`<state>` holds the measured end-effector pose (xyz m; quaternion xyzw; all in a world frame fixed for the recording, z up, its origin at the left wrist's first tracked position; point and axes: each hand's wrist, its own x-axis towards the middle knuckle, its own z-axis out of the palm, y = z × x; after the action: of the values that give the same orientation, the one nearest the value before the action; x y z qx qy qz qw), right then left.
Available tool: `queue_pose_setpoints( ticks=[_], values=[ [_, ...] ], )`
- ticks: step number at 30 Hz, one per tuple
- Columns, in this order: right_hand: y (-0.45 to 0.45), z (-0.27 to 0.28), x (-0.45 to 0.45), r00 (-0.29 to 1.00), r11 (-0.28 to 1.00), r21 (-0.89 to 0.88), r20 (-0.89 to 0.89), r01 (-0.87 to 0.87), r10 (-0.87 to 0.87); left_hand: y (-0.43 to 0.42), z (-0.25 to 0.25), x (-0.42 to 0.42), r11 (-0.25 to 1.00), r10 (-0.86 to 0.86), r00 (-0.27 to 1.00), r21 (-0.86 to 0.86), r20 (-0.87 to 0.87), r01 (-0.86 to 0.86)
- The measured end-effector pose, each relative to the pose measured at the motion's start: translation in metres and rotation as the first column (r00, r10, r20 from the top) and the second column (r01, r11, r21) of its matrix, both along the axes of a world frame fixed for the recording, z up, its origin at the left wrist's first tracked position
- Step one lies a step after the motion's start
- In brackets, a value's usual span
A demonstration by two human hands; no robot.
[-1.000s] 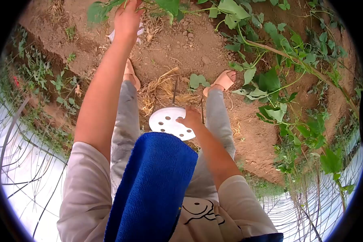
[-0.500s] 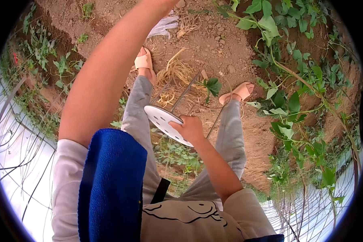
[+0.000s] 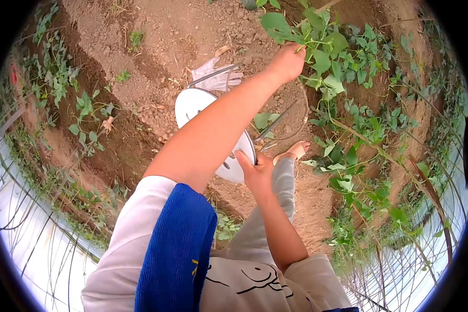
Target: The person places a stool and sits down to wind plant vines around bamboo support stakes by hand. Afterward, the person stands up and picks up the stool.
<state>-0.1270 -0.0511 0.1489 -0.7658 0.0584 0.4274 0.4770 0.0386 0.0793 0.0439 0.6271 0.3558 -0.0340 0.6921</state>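
Note:
My left arm reaches across to the upper right. The fingers of my left hand [image 3: 288, 62] are closed around a green stem of a leafy vine [image 3: 322, 60], with broad leaves about them. Lower down, my right hand [image 3: 257, 170] grips the edge of a white round stool [image 3: 190, 104], thumb on top of the seat. The seat is tilted and has holes in it; metal legs stick out on its far side. My left forearm hides the middle of the seat.
A pale glove [image 3: 213, 75] lies on the dry soil [image 3: 156, 31] beyond the stool. Vines [image 3: 369, 135] run down the right side, and more plants [image 3: 88, 109] grow at the left. My sandalled foot [image 3: 296, 150] stands right of the stool. A blue towel [image 3: 177, 249] hangs over my left shoulder.
My left hand has come into view and is now on the vine at the upper right. The stool in my right hand has moved forward and tilted, its seat showing more. My left foot is no longer visible.

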Motion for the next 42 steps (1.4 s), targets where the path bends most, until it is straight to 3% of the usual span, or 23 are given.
queue_pose_setpoints(
  ticks=[1,7,9,12,13,16,19,20,21,23,25,27,29,31,33,37,40,42],
  values=[
    [0.01,0.007,0.001,0.992,0.993,0.037,-0.064,0.109,-0.106,0.002,0.002,0.001,1.0,-0.002,1.0,-0.024,0.025,0.002],
    [0.04,0.01,0.006,0.963,0.962,0.074,-0.086,0.264,-0.257,0.021,0.017,0.012,0.996,-0.079,0.997,-0.034,-0.002,0.079],
    [0.042,0.0,0.006,0.929,0.931,0.112,-0.176,0.347,-0.325,0.02,0.028,0.017,0.958,0.043,0.994,-0.277,-0.103,-0.07],
    [0.053,-0.009,0.029,0.847,0.84,0.221,-0.34,0.495,-0.409,0.024,0.022,0.035,0.985,0.006,0.993,-0.168,-0.118,-0.026],
    [0.056,-0.012,0.041,0.804,0.783,0.286,-0.429,0.552,-0.41,0.027,0.03,0.043,0.971,0.04,0.988,-0.229,-0.15,-0.074],
    [0.051,-0.041,0.054,0.775,0.694,0.388,-0.485,0.606,-0.406,0.03,0.041,0.061,0.982,0.04,0.996,-0.179,-0.076,-0.053],
    [0.033,-0.05,0.074,0.778,0.7,0.366,-0.432,0.613,-0.455,0.024,0.053,0.077,0.978,0.044,0.991,-0.198,-0.13,-0.069],
    [0.027,-0.054,0.074,0.634,0.585,0.315,-0.598,0.748,-0.489,0.021,0.054,0.079,0.977,0.05,0.988,-0.196,-0.144,-0.078],
    [0.021,-0.055,0.078,0.626,0.569,0.322,-0.606,0.757,-0.49,0.023,0.055,0.079,0.981,0.037,0.989,-0.182,-0.144,-0.063],
    [0.006,-0.059,0.085,0.589,0.651,0.218,-0.684,0.728,-0.43,0.028,0.052,0.08,0.964,0.1,0.985,-0.231,-0.14,-0.131],
    [0.004,-0.064,0.083,0.561,0.635,0.189,-0.691,0.749,-0.456,0.031,0.062,0.084,0.975,0.09,0.983,-0.189,-0.157,-0.12],
    [0.007,-0.073,0.077,0.678,0.734,0.244,-0.632,0.633,-0.375,0.035,0.064,0.082,0.981,0.088,0.979,-0.154,-0.183,-0.116],
    [0.022,-0.084,0.067,0.683,0.731,0.259,-0.632,0.632,-0.367,0.044,0.064,0.08,0.99,0.031,0.981,-0.127,-0.193,-0.057],
    [0.026,-0.085,0.083,0.713,0.812,0.191,-0.613,0.551,-0.34,0.05,0.058,0.082,0.992,-0.01,0.976,-0.123,-0.219,-0.017],
    [0.026,-0.082,0.092,0.668,0.791,0.171,-0.653,0.588,-0.356,0.059,0.054,0.085,0.992,-0.056,0.966,-0.126,-0.254,0.024],
    [0.029,-0.083,0.095,0.682,0.84,0.114,-0.645,0.531,-0.344,0.073,0.033,0.106,0.955,-0.248,0.952,-0.209,-0.18,0.21],
    [0.05,-0.081,0.071,0.701,0.909,0.097,-0.671,0.405,-0.241,0.093,0.025,0.098,0.922,-0.327,0.932,-0.271,-0.156,0.278],
    [0.076,-0.085,0.066,0.79,0.989,0.105,-0.612,0.107,-0.021,0.108,0.019,0.093,0.899,-0.384,0.911,-0.287,-0.154,0.33]
  ],
)
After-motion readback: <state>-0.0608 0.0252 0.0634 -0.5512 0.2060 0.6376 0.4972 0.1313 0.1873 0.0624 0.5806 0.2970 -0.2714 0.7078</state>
